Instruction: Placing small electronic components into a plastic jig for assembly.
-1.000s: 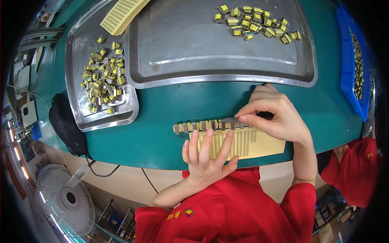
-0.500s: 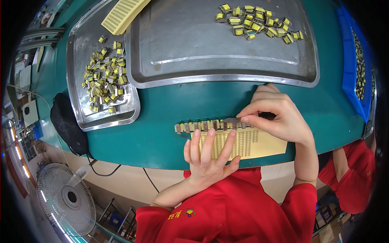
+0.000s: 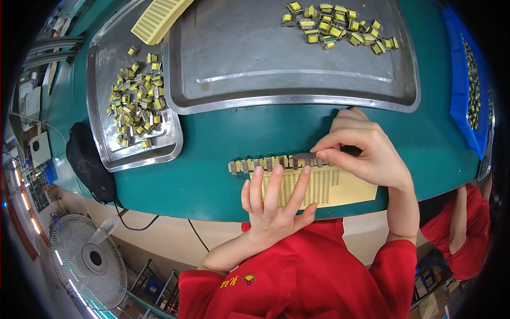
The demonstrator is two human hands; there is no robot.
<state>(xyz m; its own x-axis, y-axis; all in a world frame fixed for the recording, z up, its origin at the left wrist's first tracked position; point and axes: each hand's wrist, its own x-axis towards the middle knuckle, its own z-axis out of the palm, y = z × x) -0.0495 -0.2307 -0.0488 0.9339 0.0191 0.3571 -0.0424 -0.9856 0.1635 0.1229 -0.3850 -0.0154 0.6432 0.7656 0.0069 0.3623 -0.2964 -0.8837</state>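
A row of small yellow-and-metal transformers stands along the upper edge of a pale yellow label sheet near the table's front edge. My left hand lies with fingers spread over the sheet, fingertips against the row's near side. Nothing is gripped in it. Thumb and forefinger of my right hand pinch a dark, slim, blade-like tool, whose tip lies over the right half of the row. The row's right end is partly hidden by the right fingers. Small dark printed blocks cover part of the sheet.
Beyond the row lies a wide metal tray with loose transformers at its far right. A narrower tray on the left holds many more, with yellow label sheets overhead. A blue bin, black pouch, fan and co-worker's sleeve surround me.
My hands and the transformer row stay almost in place, and the blade-like tool has barely shifted. At the right, the co-worker's arm has moved.
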